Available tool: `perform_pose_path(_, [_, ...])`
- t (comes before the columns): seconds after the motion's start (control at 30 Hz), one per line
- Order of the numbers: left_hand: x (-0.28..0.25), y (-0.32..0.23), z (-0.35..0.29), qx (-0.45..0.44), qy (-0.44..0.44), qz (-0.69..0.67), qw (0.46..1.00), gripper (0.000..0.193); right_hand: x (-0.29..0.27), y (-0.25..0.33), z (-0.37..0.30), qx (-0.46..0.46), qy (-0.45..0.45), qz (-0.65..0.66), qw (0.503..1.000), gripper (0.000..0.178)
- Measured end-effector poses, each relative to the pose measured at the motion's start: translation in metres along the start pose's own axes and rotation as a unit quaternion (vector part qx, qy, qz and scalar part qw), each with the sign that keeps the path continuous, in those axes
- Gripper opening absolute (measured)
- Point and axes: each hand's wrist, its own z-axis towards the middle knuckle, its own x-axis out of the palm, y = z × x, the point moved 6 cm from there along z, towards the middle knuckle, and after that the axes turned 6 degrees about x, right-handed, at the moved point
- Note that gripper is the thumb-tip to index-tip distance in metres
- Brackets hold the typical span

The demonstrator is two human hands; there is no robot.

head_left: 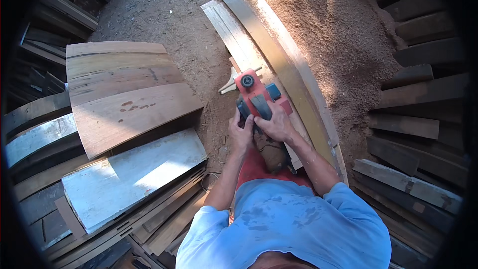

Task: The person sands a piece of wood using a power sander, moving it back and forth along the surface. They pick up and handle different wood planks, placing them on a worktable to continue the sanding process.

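Observation:
A red and black electric hand planer [255, 91] lies over a pale board [230, 32] that runs away from me along a bench. My right hand [277, 121] is closed round the planer's rear handle. My left hand [242, 130] is closed on the left rear of its body, thumb against the black part; some of its fingers are hidden beneath. A round black knob [247, 80] tops the planer's front end. Just left of the tool, a small pale wooden piece with a curved edge [228, 81] sticks out from under the board.
Right of the board runs a long yellowish beam [284, 69], with a big heap of sawdust [323, 25] beyond it. Wide wooden panels [129, 77] and a white-faced slab [134, 179] lie stacked at my left. Planks [408, 126] line the right side. A cord [209, 182] hangs near my left forearm.

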Motion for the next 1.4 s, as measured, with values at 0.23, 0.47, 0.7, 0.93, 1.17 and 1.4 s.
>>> perform_pose_path(0.23, [-0.028,-0.063,0.192,0.059,0.024,-0.103,0.993,0.035,0.0,0.117,0.15,0.018,0.069,0.07,0.995,0.026])
perform_pose_path(0.47, [-0.015,-0.061,0.15,0.061,0.035,-0.078,0.995,0.034,0.004,0.085,0.126,0.017,0.077,0.111,0.991,0.023])
perform_pose_path(0.7, [0.009,-0.009,-0.029,0.026,0.036,0.006,0.999,0.057,-0.005,-0.03,-0.014,-0.024,-0.029,0.01,0.999,0.035])
perform_pose_path(0.93, [0.037,0.014,-0.224,-0.054,0.109,0.067,0.99,0.074,-0.018,-0.124,-0.201,0.065,0.019,0.057,0.996,0.039])
perform_pose_path(1.17, [0.035,0.011,-0.211,-0.067,0.128,0.1,0.984,0.072,-0.019,-0.107,-0.195,0.043,0.012,0.03,0.999,0.039])
perform_pose_path(1.4, [0.007,0.015,-0.046,-0.013,0.053,0.006,0.998,0.062,-0.003,-0.036,-0.037,-0.023,-0.014,-0.005,1.0,0.045])
